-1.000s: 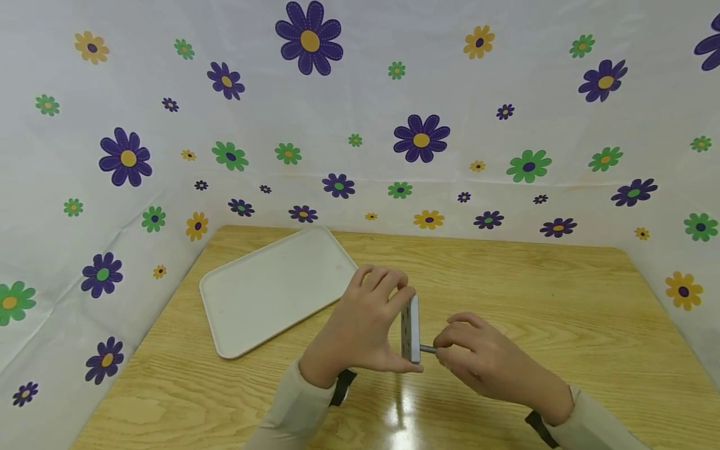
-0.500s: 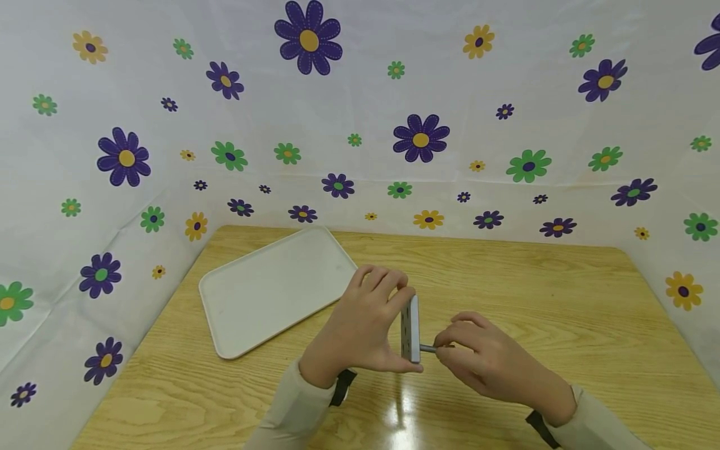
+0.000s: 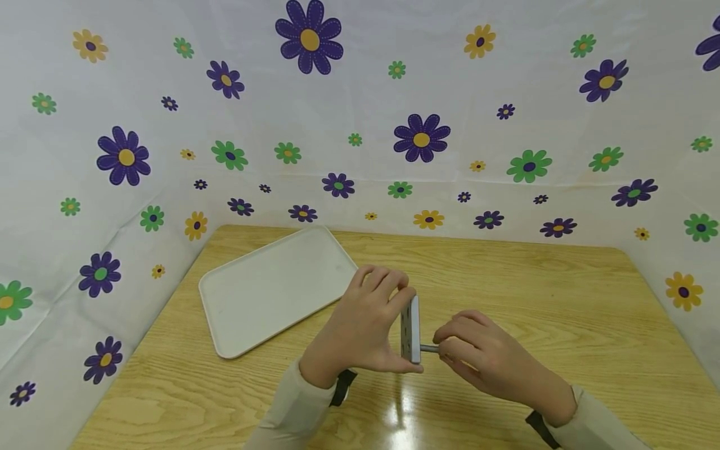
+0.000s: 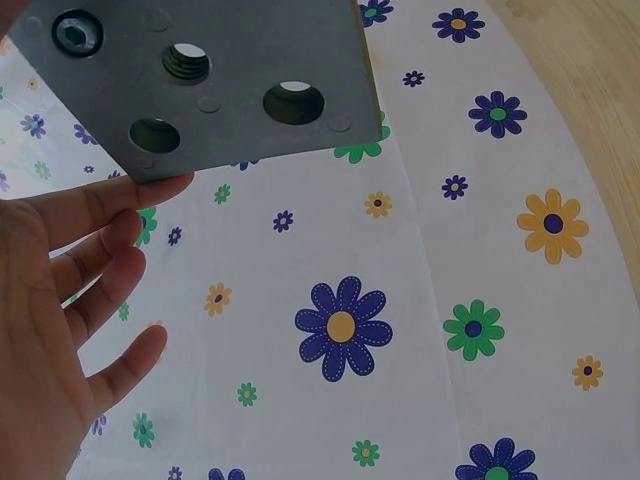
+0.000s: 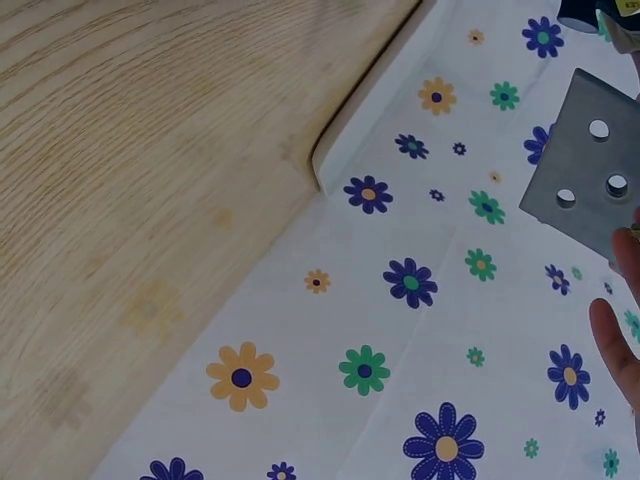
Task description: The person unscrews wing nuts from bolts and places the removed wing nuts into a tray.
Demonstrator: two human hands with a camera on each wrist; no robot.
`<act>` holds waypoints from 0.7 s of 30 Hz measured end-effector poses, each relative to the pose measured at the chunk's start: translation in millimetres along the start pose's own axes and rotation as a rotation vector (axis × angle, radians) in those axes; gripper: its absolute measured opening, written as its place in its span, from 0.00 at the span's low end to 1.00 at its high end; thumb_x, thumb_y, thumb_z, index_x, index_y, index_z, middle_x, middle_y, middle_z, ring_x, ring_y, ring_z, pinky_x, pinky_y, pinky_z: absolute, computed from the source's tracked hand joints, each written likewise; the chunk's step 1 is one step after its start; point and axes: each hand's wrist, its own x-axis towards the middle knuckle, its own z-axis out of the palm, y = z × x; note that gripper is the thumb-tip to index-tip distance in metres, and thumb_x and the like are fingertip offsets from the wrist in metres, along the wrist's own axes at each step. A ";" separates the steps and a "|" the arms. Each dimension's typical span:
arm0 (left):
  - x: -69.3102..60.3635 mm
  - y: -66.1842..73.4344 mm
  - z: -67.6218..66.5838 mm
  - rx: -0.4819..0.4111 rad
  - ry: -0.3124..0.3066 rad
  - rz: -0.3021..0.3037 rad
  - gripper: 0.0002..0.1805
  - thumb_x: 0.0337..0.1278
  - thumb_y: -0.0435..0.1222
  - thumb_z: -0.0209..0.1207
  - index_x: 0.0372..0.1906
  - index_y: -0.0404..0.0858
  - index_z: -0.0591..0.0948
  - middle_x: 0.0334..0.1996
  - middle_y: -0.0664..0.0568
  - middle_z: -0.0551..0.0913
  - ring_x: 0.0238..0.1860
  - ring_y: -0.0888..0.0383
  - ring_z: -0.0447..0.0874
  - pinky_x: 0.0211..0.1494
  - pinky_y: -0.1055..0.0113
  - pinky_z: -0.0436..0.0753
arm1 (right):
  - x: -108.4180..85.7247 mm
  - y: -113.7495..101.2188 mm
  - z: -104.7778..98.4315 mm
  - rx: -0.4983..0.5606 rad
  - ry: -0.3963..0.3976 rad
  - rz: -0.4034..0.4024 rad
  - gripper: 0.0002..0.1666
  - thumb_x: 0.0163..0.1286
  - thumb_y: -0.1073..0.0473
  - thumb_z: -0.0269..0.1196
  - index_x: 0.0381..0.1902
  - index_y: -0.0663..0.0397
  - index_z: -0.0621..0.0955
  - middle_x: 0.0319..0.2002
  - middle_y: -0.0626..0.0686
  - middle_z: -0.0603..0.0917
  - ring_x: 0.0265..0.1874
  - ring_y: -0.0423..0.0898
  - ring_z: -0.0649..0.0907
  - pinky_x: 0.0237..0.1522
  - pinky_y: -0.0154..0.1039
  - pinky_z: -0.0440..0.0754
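My left hand [image 3: 362,331] holds a grey metal plate [image 3: 415,328] on edge above the table, thumb below and fingertips at the top. Several round holes go through the plate [image 4: 235,65] in the left wrist view. One hole there is filled by a bolt end [image 4: 77,33] with what looks like a hex recess. On the plate's right side a thin grey bolt shank [image 3: 429,348] sticks out level, and my right hand [image 3: 489,356] pinches its outer end. Fingers hide that end. The right wrist view shows the plate [image 5: 565,150] with part of a hand at the frame edge.
A white tray [image 3: 275,294] lies at an angle on the wooden table [image 3: 534,287], left of and behind my left hand. Flower-printed white cloth [image 3: 360,106] hangs behind the table and along its left and right sides.
The right fingers have shifted slightly round the bolt's outer end, curling more closely together. The left hand and the plate have stayed in place.
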 end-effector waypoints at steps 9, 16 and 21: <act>0.3 -0.5 0.2 0.008 0.002 0.000 0.49 0.10 0.78 0.59 0.38 0.45 0.78 0.40 0.55 0.71 0.43 0.57 0.68 0.54 0.59 0.70 | -5.2 -1.6 -5.7 0.045 -0.169 0.079 0.12 0.72 0.50 0.51 0.31 0.48 0.76 0.36 0.44 0.81 0.38 0.40 0.80 0.50 0.45 0.75; 0.0 -0.2 -0.1 0.003 0.000 -0.001 0.48 0.10 0.78 0.59 0.38 0.45 0.78 0.41 0.55 0.72 0.43 0.57 0.68 0.54 0.59 0.69 | -5.8 -1.0 -5.7 0.046 -0.159 0.074 0.14 0.73 0.51 0.48 0.35 0.49 0.78 0.36 0.44 0.81 0.38 0.40 0.79 0.51 0.43 0.73; -0.6 0.3 0.2 -0.002 -0.007 -0.002 0.48 0.11 0.78 0.59 0.38 0.46 0.78 0.41 0.55 0.71 0.43 0.57 0.68 0.54 0.59 0.69 | -5.9 -1.3 -5.0 0.042 -0.138 0.067 0.12 0.71 0.50 0.51 0.33 0.48 0.78 0.35 0.44 0.81 0.36 0.39 0.79 0.51 0.43 0.72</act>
